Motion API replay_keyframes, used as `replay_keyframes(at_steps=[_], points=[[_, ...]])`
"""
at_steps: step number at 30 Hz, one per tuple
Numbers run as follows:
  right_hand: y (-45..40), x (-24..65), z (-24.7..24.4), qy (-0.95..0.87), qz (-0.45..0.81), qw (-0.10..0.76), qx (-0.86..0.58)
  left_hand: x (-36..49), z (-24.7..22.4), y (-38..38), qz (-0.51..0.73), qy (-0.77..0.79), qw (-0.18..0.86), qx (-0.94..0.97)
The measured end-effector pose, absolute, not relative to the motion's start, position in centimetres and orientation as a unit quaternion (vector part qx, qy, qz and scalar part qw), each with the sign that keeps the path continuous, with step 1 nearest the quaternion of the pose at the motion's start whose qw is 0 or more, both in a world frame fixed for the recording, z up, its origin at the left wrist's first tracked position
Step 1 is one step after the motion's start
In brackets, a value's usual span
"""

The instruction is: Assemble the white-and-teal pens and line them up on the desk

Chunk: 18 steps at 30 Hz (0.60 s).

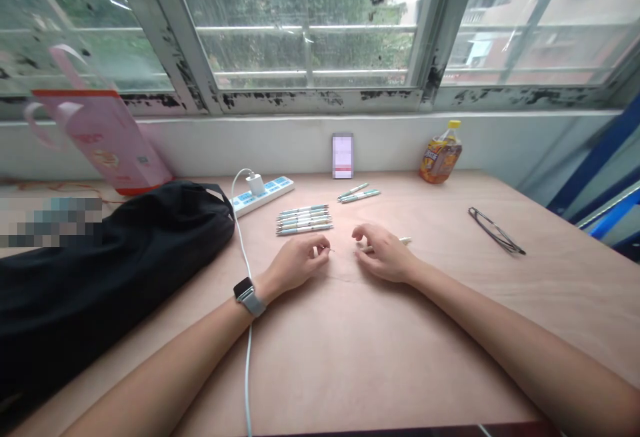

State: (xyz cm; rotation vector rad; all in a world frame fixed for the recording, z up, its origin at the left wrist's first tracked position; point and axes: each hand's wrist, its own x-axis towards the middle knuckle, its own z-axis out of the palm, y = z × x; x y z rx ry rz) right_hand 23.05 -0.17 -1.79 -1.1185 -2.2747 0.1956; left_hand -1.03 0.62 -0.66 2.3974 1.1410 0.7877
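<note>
My left hand (301, 260), with a watch (245, 290) on its wrist, is pinched around a small thin piece whose tip (332, 250) pokes out to the right. My right hand (383, 254) lies to the right with its fingers curled and thumb apart, over a pale pen (406, 240) that shows on both sides of the palm. Whether the fingers grip that pen is unclear. Several pens (304, 220) lie side by side in a row beyond my left hand. Farther back, a few loose pens (360, 195) rest on the wooden table (320, 370).
A white power strip (277, 188) with a charger and cable (247, 370) stands behind the left forearm. Black cloth bag (165, 244) and pink bag (115, 140) are at left. A phone (343, 156) leans on the wall; a bottle (441, 157) and glasses (495, 230) are at right.
</note>
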Motion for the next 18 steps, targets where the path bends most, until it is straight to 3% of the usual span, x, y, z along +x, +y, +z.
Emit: replay_keyframes(at_steps=[7, 18], points=[[-1.0, 21.8, -1.9, -0.867, 0.047, 0.328, -0.371, -0.4, -0.4, 0.0, 0.312, 0.39, 0.211, 0.84], [-1.3, 21.4, -1.3, -0.846, 0.107, 0.373, -0.365, 0.0, -0.4, -0.5, 0.309, 0.374, 0.234, 0.843]])
